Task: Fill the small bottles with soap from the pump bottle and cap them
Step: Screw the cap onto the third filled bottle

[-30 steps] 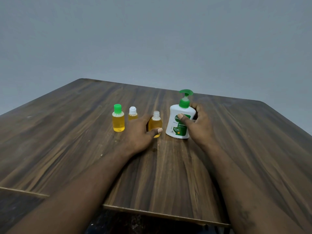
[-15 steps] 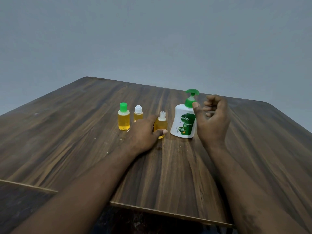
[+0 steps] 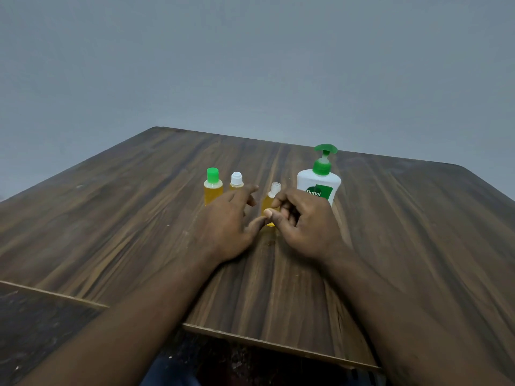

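Three small bottles of yellow soap stand mid-table: one with a green cap (image 3: 213, 183), one with a white cap (image 3: 236, 179), and a third with a clear top (image 3: 272, 194). Whether that top is a cap or a bare neck I cannot tell. My right hand (image 3: 305, 222) pinches this third bottle between thumb and forefinger. My left hand (image 3: 227, 222) lies just left of it with fingers spread; its thumb tip rests near the bottle's base. The white pump bottle with a green pump (image 3: 320, 179) stands upright behind my right hand, untouched.
The dark wooden table (image 3: 404, 232) has its near edge close to my body and a lower wooden surface (image 3: 41, 324) at the front left. A plain grey wall lies behind.
My right hand let go of the pump bottle, lifted, then came down left onto the third small bottle. My left hand's fingers loosened and spread.
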Available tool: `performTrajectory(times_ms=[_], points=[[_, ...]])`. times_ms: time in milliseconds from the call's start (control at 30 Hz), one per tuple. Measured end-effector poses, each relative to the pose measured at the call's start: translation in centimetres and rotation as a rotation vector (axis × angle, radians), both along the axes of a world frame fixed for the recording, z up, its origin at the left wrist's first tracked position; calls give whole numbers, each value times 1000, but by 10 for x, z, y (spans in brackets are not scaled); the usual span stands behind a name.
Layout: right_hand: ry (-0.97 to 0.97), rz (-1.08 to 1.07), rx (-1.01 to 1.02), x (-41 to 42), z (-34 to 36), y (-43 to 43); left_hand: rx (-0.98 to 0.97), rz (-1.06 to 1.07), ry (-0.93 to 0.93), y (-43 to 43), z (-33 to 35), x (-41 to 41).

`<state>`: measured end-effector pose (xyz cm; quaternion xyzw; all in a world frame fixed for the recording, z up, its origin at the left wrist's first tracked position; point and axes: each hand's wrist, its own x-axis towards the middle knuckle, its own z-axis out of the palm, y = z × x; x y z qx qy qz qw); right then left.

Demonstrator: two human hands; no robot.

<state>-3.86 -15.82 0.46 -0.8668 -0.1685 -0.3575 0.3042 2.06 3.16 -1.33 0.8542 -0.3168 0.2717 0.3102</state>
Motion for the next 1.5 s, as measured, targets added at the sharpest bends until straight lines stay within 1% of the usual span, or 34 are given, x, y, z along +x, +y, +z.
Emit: performTrajectory(times_ms=[133, 200, 267, 367, 500, 567, 600, 633, 667, 700, 767, 800, 867, 1033, 1167, 1233, 1267, 1333, 1400, 1500], points=[[81, 5, -34, 0, -3, 0, -31, 90, -31, 20, -5, -1], [105, 0, -50, 0, -3, 1, -48, 153, 16, 27, -9, 6], [118, 1, -62, 0, -5, 2, -40, 224, 107, 29, -12, 11], [135, 4, -80, 1, -6, 3, -11, 286, 175, 26, -14, 13], [144, 3, -91, 2, -6, 3, 119, 283, 167, 26, -14, 14], [147, 12, -92, 2, -5, 4, 146, 273, 169, 25, -13, 13], [145, 21, -91, 1, -5, 4, 118, 265, 178, 24, -12, 11], [138, 29, -87, 1, -5, 5, 48, 251, 205, 23, -11, 8], [127, 38, -79, 0, -4, 5, -72, 210, 267, 21, -9, 5], [114, 46, -65, 0, -3, 6, -228, 135, 367, 19, -7, 3], [100, 69, -32, 0, -1, 6, -510, -98, 610, 15, 3, -5], [100, 83, -24, 0, 0, 7, -596, -212, 702, 13, 7, -9], [81, 103, -38, 0, 1, 8, -658, -360, 788, 9, 10, -14], [-22, 76, -65, -1, 3, 6, -670, -439, 792, 6, 7, -12], [0, 68, -107, 2, 3, 3, -714, -503, 803, -1, 8, -14], [-38, 36, -79, 1, 4, 1, -704, -471, 772, -5, 6, -13], [-75, 5, -30, 1, 7, 0, -689, -424, 742, -6, 4, -13], [-160, -62, 114, 1, 12, -5, -621, -275, 625, -9, 1, -12], [-204, -129, 210, 3, 16, -10, -481, -147, 488, -12, -2, -10], [-148, -166, 201, 8, 13, -9, -265, -94, 378, -19, -1, -8]])
